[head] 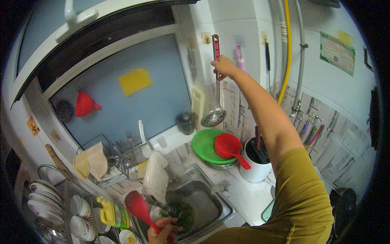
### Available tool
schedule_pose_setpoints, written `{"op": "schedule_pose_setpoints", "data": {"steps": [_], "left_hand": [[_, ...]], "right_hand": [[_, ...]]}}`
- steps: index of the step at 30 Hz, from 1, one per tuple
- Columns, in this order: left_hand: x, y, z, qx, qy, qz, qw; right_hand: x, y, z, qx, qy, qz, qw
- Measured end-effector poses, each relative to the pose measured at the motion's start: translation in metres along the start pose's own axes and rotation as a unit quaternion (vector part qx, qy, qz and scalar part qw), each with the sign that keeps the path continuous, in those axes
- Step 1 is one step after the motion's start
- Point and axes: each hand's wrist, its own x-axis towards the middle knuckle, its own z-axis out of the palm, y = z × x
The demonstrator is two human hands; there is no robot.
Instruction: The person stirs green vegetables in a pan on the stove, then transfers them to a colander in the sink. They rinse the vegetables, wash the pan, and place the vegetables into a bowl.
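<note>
My right hand (226,67) is raised at the tiled wall and grips the red handle of a slotted metal skimmer (214,117). The skimmer hangs upright, bowl down, close to the wall below a hook plate (206,38); whether it touches the hook cannot be told. At the bottom, my left hand (164,231) holds a red ladle (140,206) by its handle, bowl up, over the left side of the steel sink (210,207). Beneath the ladle's handle, greens (182,215) lie in the sink, partly hidden by the hand and the faucet.
A green basket (202,146) with a red strainer scoop (228,146) stands right of the sink, beside a white utensil crock (255,170). A cloth (156,177) drapes over the faucet. Bowls (82,227), plates (45,199) and a yellow detergent jug (113,215) crowd the left.
</note>
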Motion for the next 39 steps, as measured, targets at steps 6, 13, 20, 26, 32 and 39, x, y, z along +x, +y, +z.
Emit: {"op": "schedule_pose_setpoints", "data": {"steps": [6,13,20,26,32,39], "left_hand": [[-0.007,0.014,-0.006,-0.018,0.095,0.027,0.995],[0.001,0.018,-0.009,-0.01,0.132,0.068,0.989],[0.006,0.022,0.002,-0.023,0.158,0.08,0.984],[0.004,0.022,0.006,-0.004,0.176,0.066,0.982],[0.003,0.021,0.012,-0.022,0.139,0.047,0.989],[0.011,0.019,0.003,-0.002,0.086,0.063,0.994]], "right_hand": [[0.049,0.022,0.017,-0.079,0.032,-0.007,0.996],[0.081,0.039,0.024,-0.09,-0.003,-0.034,0.995],[0.081,0.043,0.029,-0.09,0.014,0.005,0.996],[0.085,0.054,0.04,-0.089,0.041,0.051,0.994],[0.057,0.063,0.037,-0.144,0.125,-0.04,0.981],[-0.129,-0.018,0.057,0.063,0.118,-0.217,0.967]]}}
